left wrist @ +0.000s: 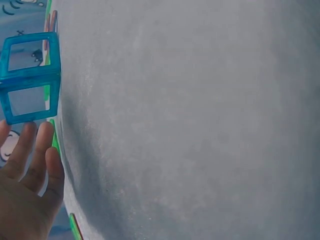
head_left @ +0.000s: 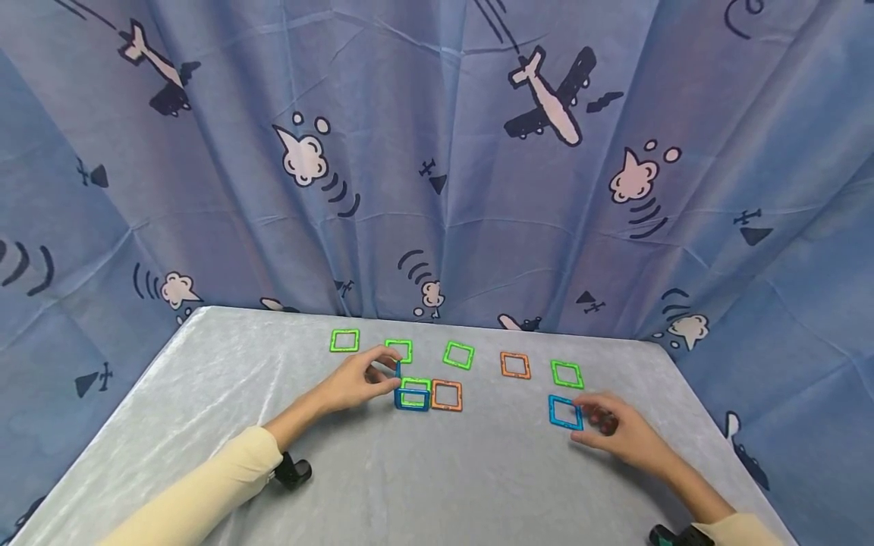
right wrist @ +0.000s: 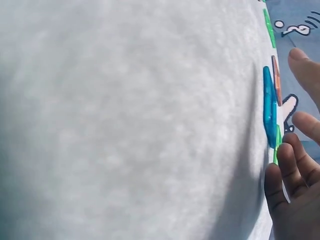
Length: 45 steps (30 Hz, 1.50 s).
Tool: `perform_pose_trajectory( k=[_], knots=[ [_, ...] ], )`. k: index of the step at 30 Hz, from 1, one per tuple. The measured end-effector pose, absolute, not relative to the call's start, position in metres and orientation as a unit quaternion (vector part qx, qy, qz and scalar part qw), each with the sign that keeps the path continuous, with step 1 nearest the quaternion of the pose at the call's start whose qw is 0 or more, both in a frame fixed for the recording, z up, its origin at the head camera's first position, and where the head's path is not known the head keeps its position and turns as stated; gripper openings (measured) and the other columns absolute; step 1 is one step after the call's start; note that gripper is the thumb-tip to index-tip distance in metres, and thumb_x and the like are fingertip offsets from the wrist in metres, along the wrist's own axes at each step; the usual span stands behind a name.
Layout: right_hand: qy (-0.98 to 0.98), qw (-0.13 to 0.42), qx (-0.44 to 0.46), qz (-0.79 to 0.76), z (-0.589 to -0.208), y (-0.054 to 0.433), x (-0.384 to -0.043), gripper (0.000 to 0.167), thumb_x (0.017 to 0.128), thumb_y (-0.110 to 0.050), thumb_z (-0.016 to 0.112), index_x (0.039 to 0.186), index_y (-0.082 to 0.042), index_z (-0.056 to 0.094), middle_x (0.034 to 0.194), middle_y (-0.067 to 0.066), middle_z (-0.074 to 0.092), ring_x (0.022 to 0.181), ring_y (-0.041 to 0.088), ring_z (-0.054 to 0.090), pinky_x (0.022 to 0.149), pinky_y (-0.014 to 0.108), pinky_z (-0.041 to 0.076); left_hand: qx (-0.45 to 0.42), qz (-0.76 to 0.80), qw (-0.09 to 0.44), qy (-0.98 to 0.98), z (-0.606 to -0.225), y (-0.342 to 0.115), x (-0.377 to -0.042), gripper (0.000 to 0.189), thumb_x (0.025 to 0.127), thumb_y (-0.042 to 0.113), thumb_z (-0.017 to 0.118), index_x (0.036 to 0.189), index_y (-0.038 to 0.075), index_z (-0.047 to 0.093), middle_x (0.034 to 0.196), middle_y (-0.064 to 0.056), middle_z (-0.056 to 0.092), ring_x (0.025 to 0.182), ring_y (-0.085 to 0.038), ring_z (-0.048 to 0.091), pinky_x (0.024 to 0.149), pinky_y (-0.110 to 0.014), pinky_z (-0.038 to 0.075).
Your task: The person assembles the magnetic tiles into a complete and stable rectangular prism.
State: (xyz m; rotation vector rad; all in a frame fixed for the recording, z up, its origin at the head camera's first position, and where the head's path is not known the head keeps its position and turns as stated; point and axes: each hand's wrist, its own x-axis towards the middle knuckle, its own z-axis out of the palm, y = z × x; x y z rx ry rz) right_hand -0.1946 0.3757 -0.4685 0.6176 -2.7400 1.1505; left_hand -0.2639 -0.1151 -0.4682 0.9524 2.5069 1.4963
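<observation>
At the middle of the table my left hand (head_left: 355, 379) holds an upright blue magnetic tile (head_left: 397, 370), thumb at its near side and fingertips at its far side. Another upright blue tile (head_left: 413, 400) stands in front, joined to it at a corner. Behind and through that frame shows a green tile (head_left: 416, 383). The left wrist view has the two blue tiles (left wrist: 31, 100) just past the left fingertips (left wrist: 29, 131). My right hand (head_left: 617, 432) is spread at the right edge of a flat blue tile (head_left: 565, 412), thumb and fingers apart.
An orange tile (head_left: 447, 395) lies against the right side of the blue and green group. Along the back lie green tiles (head_left: 344, 331) (head_left: 459, 345) (head_left: 567, 364), one partly behind my left hand, and an orange tile (head_left: 515, 354). A patterned curtain (head_left: 437, 227) hangs behind the table.
</observation>
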Motion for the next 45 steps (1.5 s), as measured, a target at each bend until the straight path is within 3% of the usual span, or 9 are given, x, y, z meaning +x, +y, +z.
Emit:
perform_pose_trajectory(
  k=[11,20,29,36,45],
  knots=[
    [-0.905,0.097,0.195,0.364,-0.474,0.366,-0.19,0.044,0.073,-0.012,0.093,0.111,-0.004,0.072,0.094,0.007,0.059,0.077,0.018,0.053,0.062,0.028,0.045,0.306,0.489,0.037,0.816,-0.471,-0.115,-0.265,0.04,0.098,0.017,0.072,0.131,0.001,0.058,0.118,-0.014,0.066,0.092,-0.021,0.07,0.082,-0.04,0.055],
    [-0.924,0.084,0.142,0.345,-0.474,0.357,-0.191,0.038,0.075,-0.02,0.093,0.106,-0.009,0.075,0.092,0.002,0.057,0.078,0.016,0.049,0.064,0.027,0.042,0.305,0.487,0.037,0.817,-0.47,-0.115,-0.266,0.04,0.097,0.018,0.073,0.131,0.001,0.059,0.118,-0.014,0.066,0.092,-0.02,0.07,0.083,-0.04,0.055],
    [-0.908,0.114,0.172,0.364,-0.477,0.357,-0.192,0.025,0.074,-0.01,0.092,0.093,-0.01,0.077,0.086,0.001,0.059,0.073,0.016,0.051,0.062,0.025,0.043,0.305,0.49,0.038,0.816,-0.47,-0.115,-0.265,0.04,0.097,0.018,0.073,0.131,0.001,0.058,0.118,-0.014,0.066,0.091,-0.02,0.07,0.082,-0.04,0.055],
    [-0.911,0.083,0.176,0.363,-0.476,0.358,-0.197,0.018,0.078,-0.008,0.09,0.088,-0.015,0.076,0.082,-0.002,0.058,0.071,0.014,0.052,0.06,0.024,0.043,0.31,0.498,0.037,0.809,-0.47,-0.115,-0.265,0.041,0.097,0.016,0.072,0.132,0.0,0.057,0.12,-0.018,0.066,0.091,-0.024,0.07,0.081,-0.041,0.055],
    [-0.911,0.058,0.228,0.338,-0.471,0.361,-0.205,0.021,0.076,-0.004,0.089,0.086,-0.015,0.073,0.079,-0.004,0.058,0.068,0.012,0.052,0.058,0.024,0.043,0.305,0.502,0.038,0.808,-0.474,-0.115,-0.267,0.041,0.097,0.012,0.073,0.133,0.001,0.057,0.12,-0.019,0.065,0.092,-0.026,0.07,0.081,-0.044,0.055]
  ],
)
